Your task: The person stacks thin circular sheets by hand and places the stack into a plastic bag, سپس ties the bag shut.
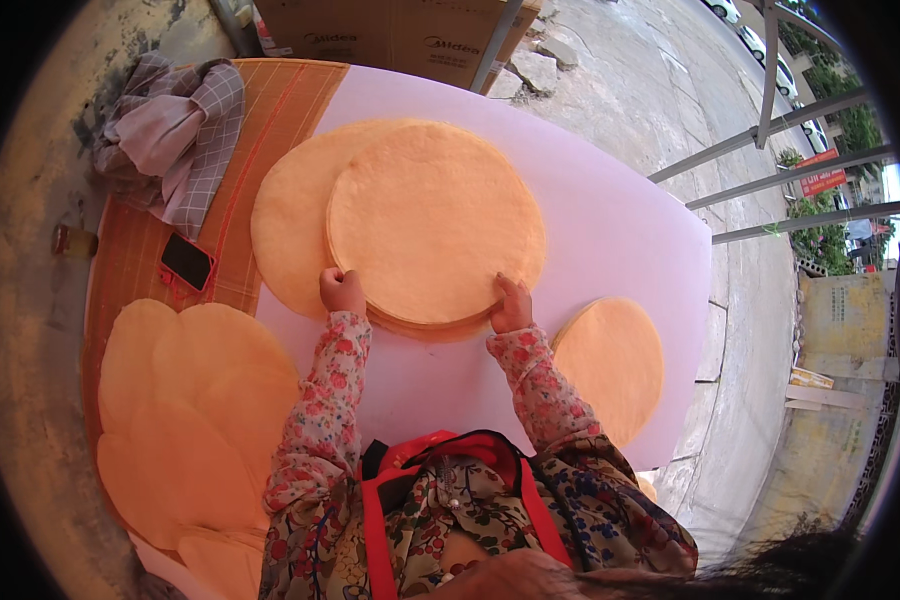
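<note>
Orange, thin, apparently fibrous sheet is the material in front of you. The main pile of large, round, pale-orange discs [435,215] lies centrally on the smooth, pale pink tabletop [620,200], its upper group offset to the right over a lower round orange layer [282,225]. Your hands are apart: the left hand [342,290] is closed on the near-left edge of the pile, and the right hand [513,303] pinches the near-right edge. Judged from the layout, piling is partly complete: the central pile is built but not aligned, and the smaller round orange stack [610,370] at right looks even. The loose, overlapping orange sheets [185,440] at left appear to remain unstacked. Your fingertips beneath the rim are hidden, so the number of discs gripped cannot be determined. Your floral left sleeve [320,410] covers part of the loose sheets.
</note>
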